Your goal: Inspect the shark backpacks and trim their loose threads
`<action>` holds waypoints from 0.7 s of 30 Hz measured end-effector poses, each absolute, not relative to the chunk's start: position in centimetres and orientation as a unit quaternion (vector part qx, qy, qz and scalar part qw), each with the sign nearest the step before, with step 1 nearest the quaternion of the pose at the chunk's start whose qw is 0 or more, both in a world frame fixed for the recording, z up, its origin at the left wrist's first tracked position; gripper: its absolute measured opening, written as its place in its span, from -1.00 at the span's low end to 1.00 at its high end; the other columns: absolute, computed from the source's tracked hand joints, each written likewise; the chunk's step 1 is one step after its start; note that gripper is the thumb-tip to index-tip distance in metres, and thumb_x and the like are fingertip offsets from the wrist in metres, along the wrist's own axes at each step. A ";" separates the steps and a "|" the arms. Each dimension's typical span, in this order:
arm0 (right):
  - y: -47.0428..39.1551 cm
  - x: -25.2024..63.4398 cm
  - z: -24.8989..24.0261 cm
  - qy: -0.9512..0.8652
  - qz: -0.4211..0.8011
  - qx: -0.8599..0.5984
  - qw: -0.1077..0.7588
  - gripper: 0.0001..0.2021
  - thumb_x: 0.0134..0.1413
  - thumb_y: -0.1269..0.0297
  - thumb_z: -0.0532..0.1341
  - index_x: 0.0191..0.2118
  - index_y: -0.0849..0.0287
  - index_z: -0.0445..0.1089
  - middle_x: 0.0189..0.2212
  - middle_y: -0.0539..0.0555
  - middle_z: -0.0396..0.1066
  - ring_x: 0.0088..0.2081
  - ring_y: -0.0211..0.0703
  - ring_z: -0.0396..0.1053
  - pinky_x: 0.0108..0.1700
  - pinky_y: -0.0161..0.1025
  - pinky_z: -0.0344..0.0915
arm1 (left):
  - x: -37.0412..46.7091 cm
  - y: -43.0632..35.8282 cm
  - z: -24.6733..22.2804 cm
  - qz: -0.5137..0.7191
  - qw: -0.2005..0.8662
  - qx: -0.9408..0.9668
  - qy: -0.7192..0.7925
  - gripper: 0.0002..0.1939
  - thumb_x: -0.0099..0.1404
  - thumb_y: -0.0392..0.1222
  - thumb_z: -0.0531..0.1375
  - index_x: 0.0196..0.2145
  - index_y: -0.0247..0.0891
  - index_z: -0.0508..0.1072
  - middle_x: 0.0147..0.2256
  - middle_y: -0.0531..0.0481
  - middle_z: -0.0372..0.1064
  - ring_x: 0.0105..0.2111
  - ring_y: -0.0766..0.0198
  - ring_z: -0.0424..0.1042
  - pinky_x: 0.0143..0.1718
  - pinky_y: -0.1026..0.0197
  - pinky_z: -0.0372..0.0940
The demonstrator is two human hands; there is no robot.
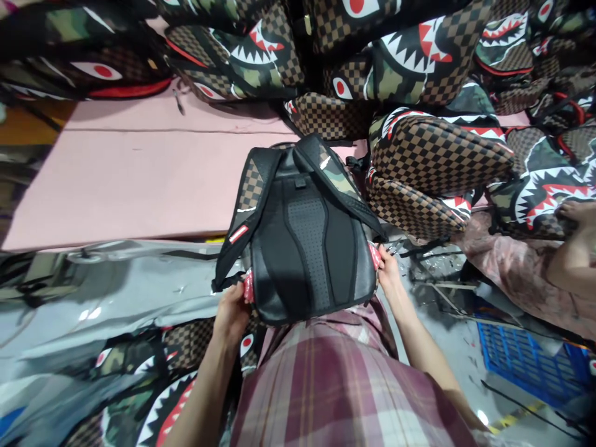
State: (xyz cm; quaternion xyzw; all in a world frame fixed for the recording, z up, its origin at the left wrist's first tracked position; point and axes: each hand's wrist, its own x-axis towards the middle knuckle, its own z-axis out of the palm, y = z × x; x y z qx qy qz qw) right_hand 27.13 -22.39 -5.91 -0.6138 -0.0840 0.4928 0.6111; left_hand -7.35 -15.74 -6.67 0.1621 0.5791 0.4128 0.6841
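Note:
A black backpack [307,248] lies with its padded back panel and two shoulder straps facing me, partly over the table edge and against my plaid apron. My left hand [233,310] is closed at its lower left side, by a red patch [248,287]. On the opposite side, my right hand [387,268] pinches the side edge at another red patch [374,254]. The straps carry brown check and camouflage panels. The bag's front faces away and is hidden.
A pink-topped table [139,174] spans the left and middle. Shark-mouth backpacks [410,56] are heaped at the back, with checked bags [433,155] to the right. More bags [139,372] lie below left. A blue crate [531,360] stands on the floor; another person's arm [575,261] shows at right.

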 end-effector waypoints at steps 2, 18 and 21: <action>-22.4 27.5 -5.9 -0.079 0.492 -0.607 0.619 -0.52 -0.28 -0.13 0.30 -0.61 0.10 0.05 -0.86 -0.26 -0.19 -0.80 -0.45 -0.23 -0.74 -0.38 -0.13 | -7.1 -15.7 -6.4 0.411 0.697 0.164 0.564 -0.71 -0.14 -0.13 0.35 -0.57 -0.27 0.30 -0.69 0.22 0.17 -0.71 0.51 0.08 -0.65 0.41 0.09; -22.4 29.2 -5.4 -0.115 0.467 -0.616 0.624 -0.46 -0.46 0.30 0.46 -0.64 0.18 -0.03 -0.74 -0.25 -0.01 -0.75 -0.55 -0.14 -0.75 -0.46 -0.19 | -8.5 -14.8 -7.4 0.439 0.736 0.161 0.490 -0.72 -0.07 -0.13 0.34 -0.49 -0.35 0.37 -0.66 0.15 0.23 -0.71 0.51 0.15 -0.66 0.42 0.08; -22.3 29.0 -5.3 -0.110 0.469 -0.620 0.619 -0.52 -0.42 0.29 0.44 -0.63 0.17 0.02 -0.74 -0.25 -0.02 -0.76 -0.54 -0.12 -0.75 -0.47 -0.09 | -8.6 -14.6 -7.6 0.441 0.739 0.173 0.479 -0.74 -0.02 -0.12 0.32 -0.51 -0.34 0.35 -0.64 0.13 0.23 -0.69 0.51 0.16 -0.63 0.42 0.10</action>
